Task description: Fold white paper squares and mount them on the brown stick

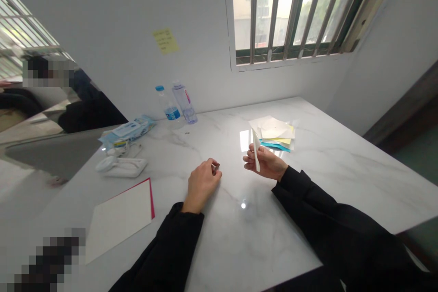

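Note:
My right hand (268,162) grips a piece of white paper (256,148), held upright and seen nearly edge-on, possibly folded. Just behind it on the table lies a loose stack of white, yellow and blue paper sheets (275,134). My left hand (203,185) rests on the tabletop with its fingers curled in. A small dark thing shows between thumb and forefinger, too small to name. To the left of that hand lies a white sheet (119,219) over something with a red edge.
On the marble-patterned table (236,246), two plastic bottles (171,109) stand by the wall. A blue wipes pack (128,130) and a white device with a cable (125,166) lie at the left. Another person (85,96) sits beyond the wall's left edge.

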Tool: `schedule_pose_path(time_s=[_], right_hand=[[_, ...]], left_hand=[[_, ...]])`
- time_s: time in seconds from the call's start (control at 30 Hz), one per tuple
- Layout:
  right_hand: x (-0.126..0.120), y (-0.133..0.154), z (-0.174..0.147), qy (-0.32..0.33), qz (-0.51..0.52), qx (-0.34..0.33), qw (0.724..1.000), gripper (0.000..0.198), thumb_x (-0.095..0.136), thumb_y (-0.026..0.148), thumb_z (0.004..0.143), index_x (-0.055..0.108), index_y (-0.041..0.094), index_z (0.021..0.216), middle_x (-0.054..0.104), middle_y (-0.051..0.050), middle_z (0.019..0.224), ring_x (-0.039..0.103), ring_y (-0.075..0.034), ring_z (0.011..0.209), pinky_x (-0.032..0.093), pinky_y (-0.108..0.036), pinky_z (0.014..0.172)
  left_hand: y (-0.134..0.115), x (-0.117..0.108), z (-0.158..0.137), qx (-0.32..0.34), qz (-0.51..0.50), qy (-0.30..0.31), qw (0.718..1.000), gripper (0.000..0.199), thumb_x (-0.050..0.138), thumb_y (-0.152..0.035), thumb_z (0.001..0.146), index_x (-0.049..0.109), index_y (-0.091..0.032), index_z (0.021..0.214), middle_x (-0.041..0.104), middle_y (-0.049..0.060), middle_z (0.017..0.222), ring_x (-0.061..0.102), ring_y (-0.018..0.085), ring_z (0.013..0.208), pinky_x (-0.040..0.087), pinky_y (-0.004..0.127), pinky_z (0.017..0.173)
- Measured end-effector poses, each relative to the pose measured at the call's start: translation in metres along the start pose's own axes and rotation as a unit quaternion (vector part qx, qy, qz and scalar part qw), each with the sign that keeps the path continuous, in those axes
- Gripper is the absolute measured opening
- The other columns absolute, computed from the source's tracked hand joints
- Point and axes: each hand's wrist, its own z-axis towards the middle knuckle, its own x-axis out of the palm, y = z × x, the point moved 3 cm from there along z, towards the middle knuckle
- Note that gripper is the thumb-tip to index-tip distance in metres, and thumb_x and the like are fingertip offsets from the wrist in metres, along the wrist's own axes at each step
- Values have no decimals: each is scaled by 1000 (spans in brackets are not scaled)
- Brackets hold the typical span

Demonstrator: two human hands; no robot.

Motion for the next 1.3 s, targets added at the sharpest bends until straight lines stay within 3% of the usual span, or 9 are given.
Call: schedule_pose_path(time_s=[0.1, 0.2, 0.27, 0.37, 0.5, 0.7, 0.97, 1.3], right_hand=[[-2, -5, 0, 4, 2, 8, 1000, 48, 103, 36, 68, 62, 20, 85, 60, 6, 68, 62, -13, 71, 51, -25, 66], [0, -8, -1, 14, 1, 9, 1000, 46, 102, 36, 70, 62, 20, 84, 60, 6, 67, 62, -13, 70, 51, -25, 67], [4, -9, -2, 26, -3, 8, 1000, 46, 102, 39, 69, 63, 20, 83, 62, 5, 68, 61, -13, 70, 52, -26, 69], [9, -10, -4, 33, -9, 5, 999, 47, 103, 42, 69, 65, 19, 84, 64, 4, 70, 62, -13, 71, 54, -26, 72], [12, -12, -4, 22, -13, 11, 1000, 44, 101, 42, 71, 65, 19, 82, 65, 3, 70, 63, -14, 73, 55, -28, 74], [16, -19, -4, 40, -23, 2, 999, 42, 101, 40, 72, 65, 19, 77, 63, 3, 68, 66, -15, 75, 55, -27, 75], [32, -16, -7, 57, -44, -29, 997, 38, 98, 45, 75, 70, 20, 79, 68, 0, 79, 68, -17, 79, 59, -34, 81], [41, -8, -13, 21, -59, -46, 997, 39, 99, 44, 74, 67, 20, 75, 63, 2, 71, 61, -15, 71, 55, -32, 75]], left_hand=[[-3, -3, -3, 13, -198, 25, 980, 22, 66, -23, 87, 72, -19, 108, 75, 5, 94, 67, 19, 74, 50, 33, 75], [-19, -5, -12, 45, -453, 88, 886, 40, 75, -39, 89, 69, -16, 121, 71, 4, 95, 64, 15, 68, 51, 29, 68], [-31, -10, -22, 57, -549, 105, 827, 50, 77, -46, 91, 66, -17, 131, 69, 2, 93, 63, 12, 66, 48, 25, 63], [-45, -16, -34, 72, -606, 119, 783, 50, 78, -47, 94, 66, -21, 135, 65, -1, 90, 56, 6, 55, 39, 21, 53], [-54, -21, -43, 74, -628, 124, 765, 44, 80, -42, 93, 69, -23, 130, 60, -2, 87, 46, 3, 48, 28, 19, 45], [-60, -25, -50, 63, -668, 130, 730, 39, 75, -30, 92, 72, -23, 130, 64, 3, 97, 50, 6, 60, 32, 18, 48], [-69, -37, -61, 87, -641, 122, 753, 35, 79, -25, 89, 76, -25, 124, 69, 4, 99, 48, 8, 65, 38, 20, 55], [-71, -43, -66, 108, -650, 136, 740, 32, 82, -26, 87, 81, -26, 119, 67, 4, 95, 44, 7, 61, 37, 21, 53]])
